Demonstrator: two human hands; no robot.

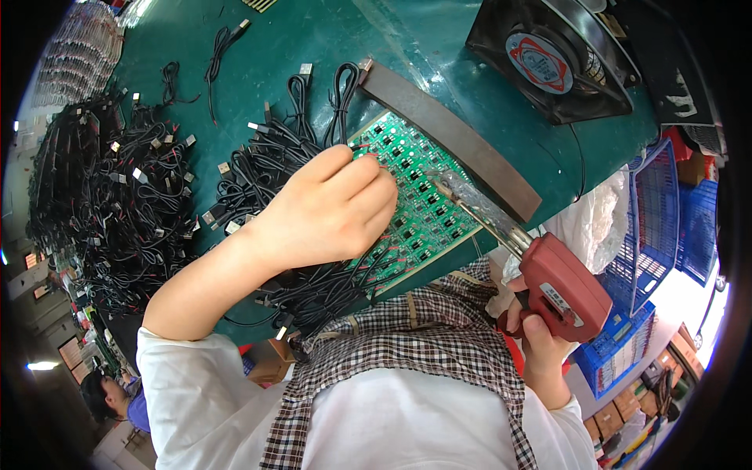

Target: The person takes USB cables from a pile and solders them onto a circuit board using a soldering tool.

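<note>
My left hand (337,205) is closed over the left part of a green circuit board panel (427,223). Its fingertips are hidden, so what they pinch cannot be made out; a red wire end shows just beside them. In my right hand (540,341) is a red soldering gun (565,288), gripped by its handle. The gun's thin tip points left, at or just above the middle of the panel. Black USB cables (294,149) lie bunched left of the panel. More cables (321,294) run from beneath my left wrist to the panel's lower edge, where red wire ends show.
A dark, flat bar (454,137) lies along the panel's far right edge. Behind it stands a black fan (552,59). A big heap of USB cables (125,204) covers the green table's left side. Blue crates (654,211) are at the right. Another person (117,399) is at lower left.
</note>
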